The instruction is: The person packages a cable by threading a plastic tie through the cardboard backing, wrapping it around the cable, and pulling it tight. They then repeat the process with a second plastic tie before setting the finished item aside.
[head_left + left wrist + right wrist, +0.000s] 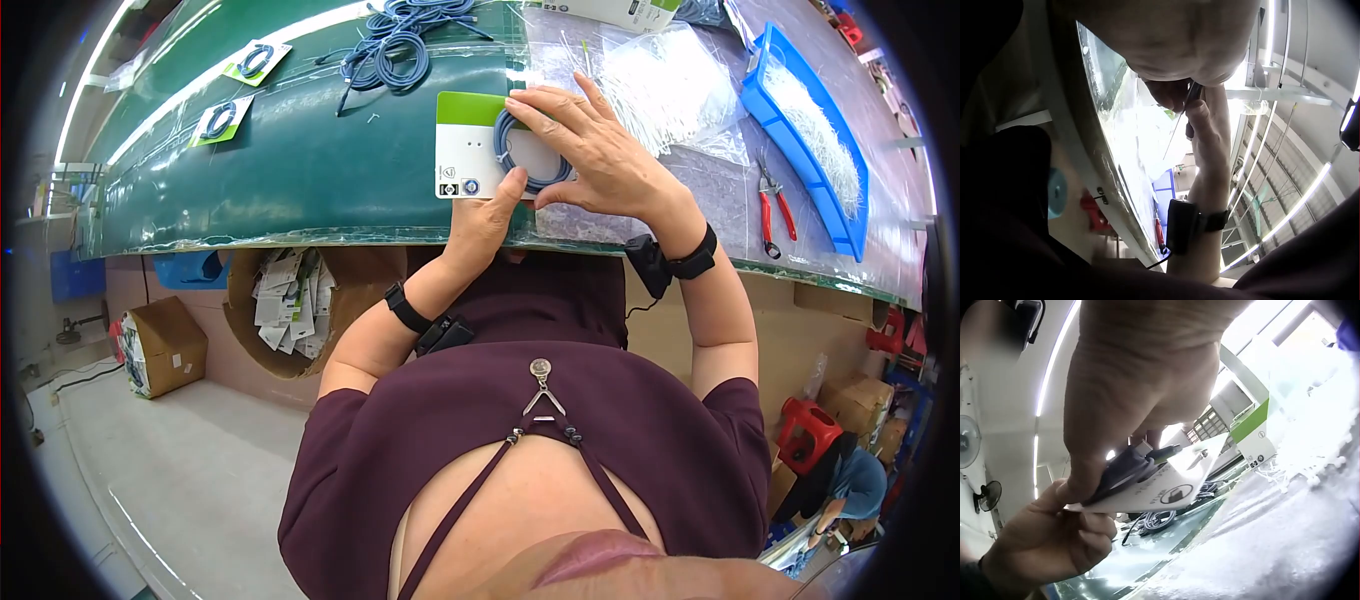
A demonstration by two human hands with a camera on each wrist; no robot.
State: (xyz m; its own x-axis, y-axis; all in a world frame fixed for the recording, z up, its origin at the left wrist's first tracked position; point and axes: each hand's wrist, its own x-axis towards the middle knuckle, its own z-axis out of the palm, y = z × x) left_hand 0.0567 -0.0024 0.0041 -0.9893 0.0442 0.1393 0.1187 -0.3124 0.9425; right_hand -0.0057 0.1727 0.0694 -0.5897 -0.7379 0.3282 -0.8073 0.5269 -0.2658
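A white card with a green top band [460, 160] is held over the near edge of the table, with a coil of blue-grey cable [502, 136] against its right half. My left hand [478, 228] grips the card from below, thumb on its front beside the coil. From the right, my right hand [612, 160] holds the coil between thumb and fingers, the upper fingers reaching over its top. The right wrist view shows the card [1182, 490] edge-on, a cable connector [1142, 449] lying by its face, and the left fingers [1094, 540] underneath.
Loose blue cables [405, 60] lie at the back, and two carded coils [218, 122] at the left. White ties [670, 90] spill from a plastic bag on the right, near red-handled cutters [772, 205] and a blue tray [850, 215]. Below the table, a carton [245, 310] holds cards.
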